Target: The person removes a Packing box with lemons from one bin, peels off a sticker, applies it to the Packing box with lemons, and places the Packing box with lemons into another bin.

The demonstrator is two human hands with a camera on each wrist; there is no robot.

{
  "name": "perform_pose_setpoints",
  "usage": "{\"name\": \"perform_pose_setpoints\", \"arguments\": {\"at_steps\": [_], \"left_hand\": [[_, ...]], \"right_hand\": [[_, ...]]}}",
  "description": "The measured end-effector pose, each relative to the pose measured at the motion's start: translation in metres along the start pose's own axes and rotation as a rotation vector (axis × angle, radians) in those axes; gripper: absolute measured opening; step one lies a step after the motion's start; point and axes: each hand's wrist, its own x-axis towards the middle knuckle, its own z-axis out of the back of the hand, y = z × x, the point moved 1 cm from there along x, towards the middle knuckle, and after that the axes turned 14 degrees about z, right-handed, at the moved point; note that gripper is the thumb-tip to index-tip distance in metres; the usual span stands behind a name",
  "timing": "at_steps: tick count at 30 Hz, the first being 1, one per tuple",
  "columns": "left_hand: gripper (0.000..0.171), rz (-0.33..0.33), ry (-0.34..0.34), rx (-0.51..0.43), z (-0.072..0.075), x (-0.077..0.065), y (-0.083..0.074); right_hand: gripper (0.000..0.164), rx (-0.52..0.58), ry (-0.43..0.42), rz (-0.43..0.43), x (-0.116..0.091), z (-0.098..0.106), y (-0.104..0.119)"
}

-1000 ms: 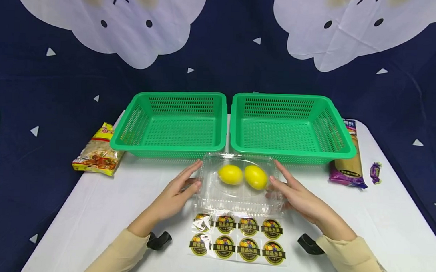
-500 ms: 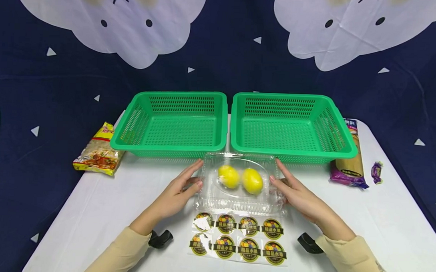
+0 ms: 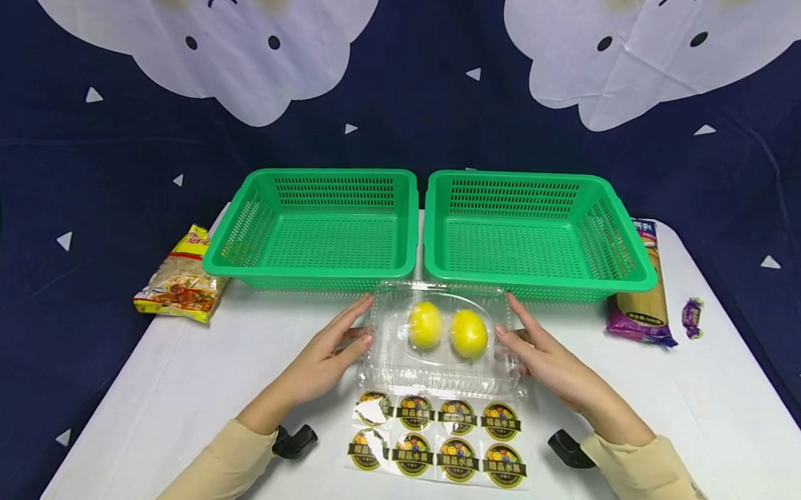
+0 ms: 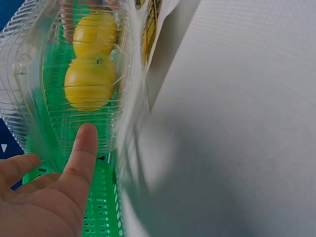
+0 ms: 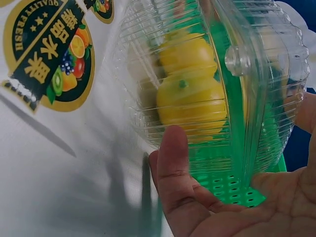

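A clear plastic clamshell box sits between my two hands, with its lid down. Inside it lie two yellow lemons, side by side. My left hand holds the box's left side, thumb and fingers spread along it; in the left wrist view one finger reaches under the lower part. At the right side my right hand grips the box. The right wrist view shows a finger of that hand at its underside and others by the lid. Light shadows fall on the white cloth below.
Two green baskets stand just behind the box. A sheet of round fruit stickers lies in front. A yellow snack bag is at left; a purple-ended bread packet and a small purple sweet are at right.
The lemons have rolled about inside the box, first left and toward me, then back slightly right, and now stand more upright in view. Both hands stay in nearly the same place.
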Motion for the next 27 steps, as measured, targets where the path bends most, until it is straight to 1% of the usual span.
{"name": "perform_pose_setpoints", "arguments": {"at_steps": [6,9,11,14,16,18,20,24,27], "left_hand": [[0.065,-0.001,-0.011,0.009,-0.001,-0.002,0.000],[0.063,-0.019,-0.033,0.026,-0.002,-0.007,0.001],[0.063,-0.043,-0.060,0.059,-0.001,-0.013,0.002],[0.066,-0.080,-0.112,0.120,-0.001,-0.027,0.004],[0.069,-0.096,-0.147,0.169,-0.001,-0.039,0.006],[0.072,-0.099,-0.167,0.215,-0.002,-0.049,0.009],[0.077,-0.090,-0.169,0.254,-0.006,-0.058,0.011],[0.086,-0.039,-0.133,0.324,-0.016,-0.073,0.016],[0.093,0.001,-0.115,0.373,-0.022,-0.080,0.020]], "right_hand": [[0.083,-0.041,0.003,0.021,-0.004,0.001,0.001],[0.084,-0.102,-0.018,0.052,-0.011,0.002,0.004],[0.083,-0.186,-0.053,0.095,-0.018,0.003,0.006],[0.081,-0.321,-0.107,0.150,-0.034,0.004,0.008],[0.079,-0.407,-0.127,0.170,-0.046,0.003,0.008],[0.078,-0.452,-0.126,0.175,-0.057,0.000,0.006],[0.078,-0.483,-0.121,0.173,-0.068,-0.004,0.003],[0.081,-0.523,-0.105,0.159,-0.084,-0.014,-0.003],[0.087,-0.546,-0.060,0.139,-0.093,-0.021,-0.006]]}}
